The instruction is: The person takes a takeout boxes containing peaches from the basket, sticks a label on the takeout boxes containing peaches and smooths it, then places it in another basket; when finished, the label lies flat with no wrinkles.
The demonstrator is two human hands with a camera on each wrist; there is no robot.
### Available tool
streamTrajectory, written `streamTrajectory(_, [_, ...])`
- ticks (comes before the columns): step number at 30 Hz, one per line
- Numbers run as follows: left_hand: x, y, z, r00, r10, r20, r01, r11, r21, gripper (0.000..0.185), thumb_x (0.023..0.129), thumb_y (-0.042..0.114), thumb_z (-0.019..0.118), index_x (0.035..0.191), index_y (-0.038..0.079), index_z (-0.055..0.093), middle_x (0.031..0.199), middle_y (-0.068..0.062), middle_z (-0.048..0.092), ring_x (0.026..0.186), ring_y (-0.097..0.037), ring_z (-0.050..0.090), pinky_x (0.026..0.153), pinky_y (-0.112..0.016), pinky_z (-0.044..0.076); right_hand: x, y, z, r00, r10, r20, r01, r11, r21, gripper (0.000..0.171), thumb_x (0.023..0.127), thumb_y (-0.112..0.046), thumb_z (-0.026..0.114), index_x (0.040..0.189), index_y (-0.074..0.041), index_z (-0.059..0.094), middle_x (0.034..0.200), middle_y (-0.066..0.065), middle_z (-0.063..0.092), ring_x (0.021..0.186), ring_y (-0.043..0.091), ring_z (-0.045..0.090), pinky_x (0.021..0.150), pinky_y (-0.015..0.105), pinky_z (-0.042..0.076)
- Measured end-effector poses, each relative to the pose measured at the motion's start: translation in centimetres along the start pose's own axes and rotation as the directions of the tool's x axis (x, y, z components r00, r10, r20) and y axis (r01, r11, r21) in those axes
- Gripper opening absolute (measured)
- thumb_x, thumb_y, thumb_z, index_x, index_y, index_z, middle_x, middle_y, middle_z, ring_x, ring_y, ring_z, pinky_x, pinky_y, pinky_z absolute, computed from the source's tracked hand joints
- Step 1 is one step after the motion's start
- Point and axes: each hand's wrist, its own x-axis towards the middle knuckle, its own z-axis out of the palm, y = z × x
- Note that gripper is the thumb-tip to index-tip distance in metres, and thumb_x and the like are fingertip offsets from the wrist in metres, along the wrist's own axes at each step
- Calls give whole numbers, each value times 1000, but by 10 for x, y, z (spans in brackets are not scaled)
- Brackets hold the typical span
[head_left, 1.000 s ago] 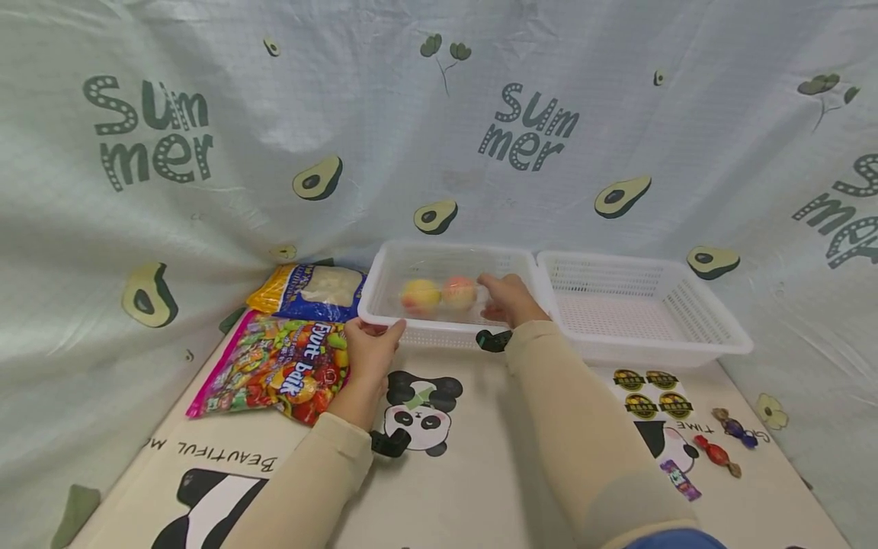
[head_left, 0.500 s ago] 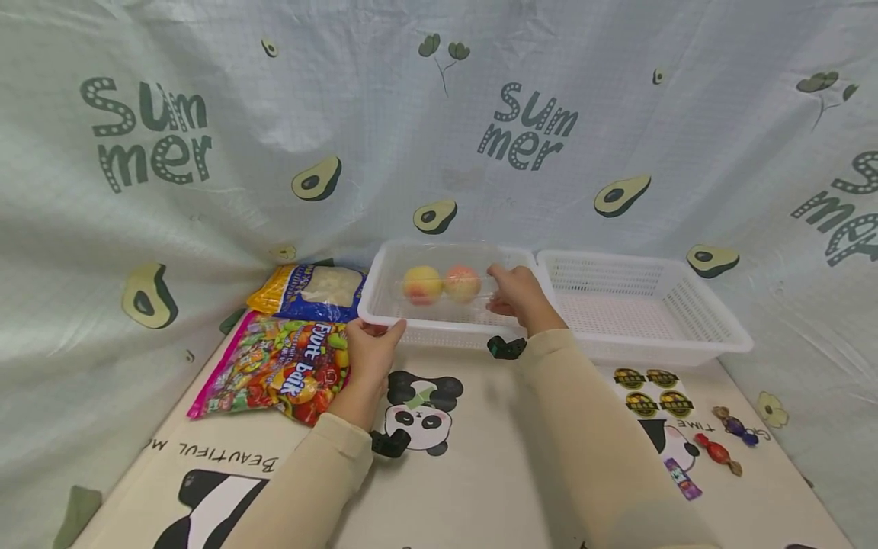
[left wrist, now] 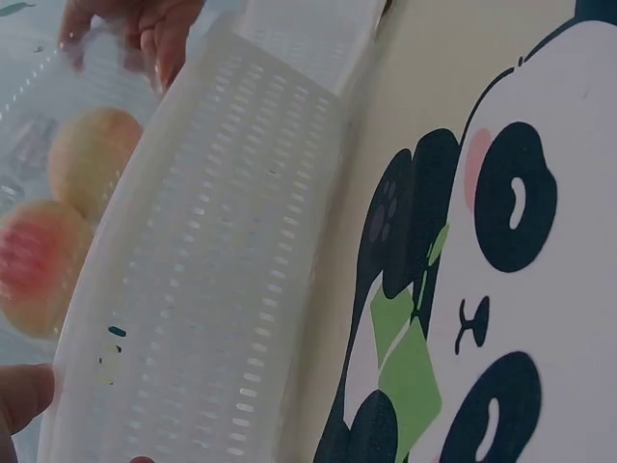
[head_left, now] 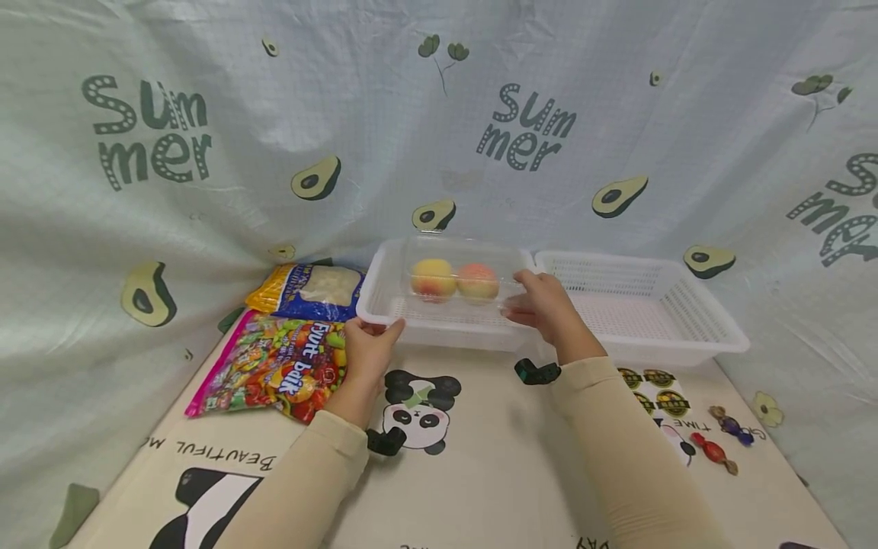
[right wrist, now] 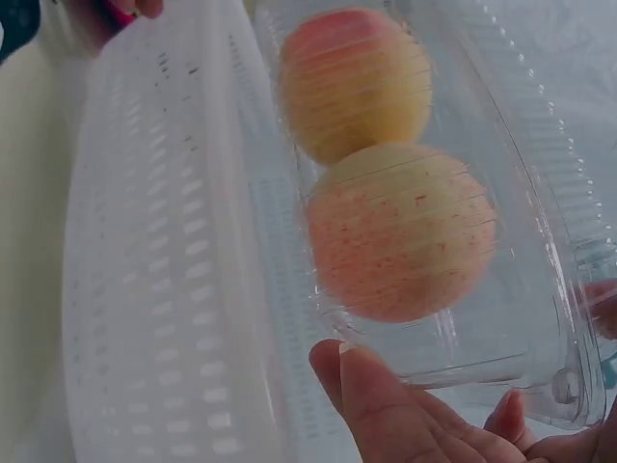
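My right hand (head_left: 549, 309) grips the right end of a clear plastic box (right wrist: 453, 349) with two peaches (head_left: 434, 280) inside. The box is over the left white basket (head_left: 453, 335), its back part standing above the basket's far rim. In the right wrist view, fingers (right wrist: 386, 400) lie along the end of the box, and the peaches touch each other. My left hand (head_left: 368, 354) holds the front left corner of the same basket; in the left wrist view its thumb (left wrist: 27, 394) is at the rim.
A second white basket (head_left: 727, 335) adjoins on the right. Left of the held basket lie a colourful candy bag (head_left: 274, 366) and a blue-and-yellow packet (head_left: 322, 290). Wrapped candies (head_left: 715, 448) lie at the right. A printed curtain (head_left: 377, 114) hangs behind.
My right hand has moved right and raised the clear box with the peaches up from inside the basket. My left hand has stayed at the basket's corner.
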Motion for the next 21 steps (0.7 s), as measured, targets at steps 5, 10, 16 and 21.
streamTrajectory(5, [0, 0, 0, 1000, 1, -1, -1, 1000, 8, 71, 92, 26, 79, 141, 7, 32, 135, -17, 46, 121, -31, 52, 112, -48, 47, -17, 3, -10, 997, -75, -8, 75, 997, -8, 63, 103, -38, 49, 152, -2, 33, 131, 25, 57, 89, 22, 73, 86, 34, 61])
streamTrajectory(10, [0, 0, -1, 1000, -1, 16, 1, 1000, 2, 71, 92, 22, 79, 141, 7, 31, 134, -17, 46, 119, -30, 52, 111, -47, 48, -35, 9, -17, 991, -130, -4, 130, 990, -49, 59, 105, -36, 44, 148, 2, 34, 130, 28, 59, 88, 18, 74, 81, 30, 62])
streamTrajectory(16, [2, -1, -2, 999, 16, 34, -16, 1000, 4, 68, 91, 15, 78, 141, 5, 31, 131, -17, 47, 113, -29, 53, 106, -46, 52, -56, 22, -20, 985, -173, 8, 173, 980, -95, 51, 105, -35, 45, 137, 5, 40, 129, 30, 60, 95, 20, 74, 81, 30, 62])
streamTrajectory(21, [3, -1, -1, 999, 24, 37, -24, 1000, 13, 68, 92, 16, 77, 141, 6, 32, 129, -16, 47, 113, -29, 53, 107, -47, 51, -75, 34, -21, 984, -179, -11, 177, 980, -89, 41, 105, -32, 45, 124, 4, 42, 127, 26, 59, 98, 19, 73, 80, 29, 62])
